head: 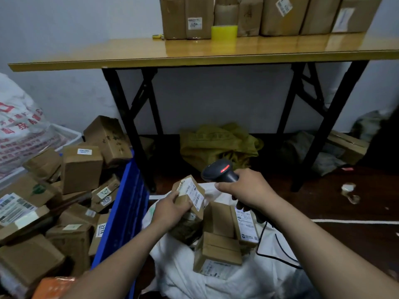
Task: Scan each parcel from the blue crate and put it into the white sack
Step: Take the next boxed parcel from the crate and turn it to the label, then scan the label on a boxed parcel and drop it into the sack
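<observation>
My left hand grips a small brown parcel with a white label, held over the open white sack. My right hand holds a black barcode scanner by its handle, its red light lit, just right of and above the parcel. Its black cable hangs down over the sack. Several cardboard parcels lie inside the sack. The blue crate stands to the left, heaped with several brown parcels.
A yellow-topped folding table with black legs stands ahead, carrying cardboard boxes and a yellow tape roll. Under it lie an olive bag and other bundles. A printed white sack stands far left. A small clear object lies on the dark floor.
</observation>
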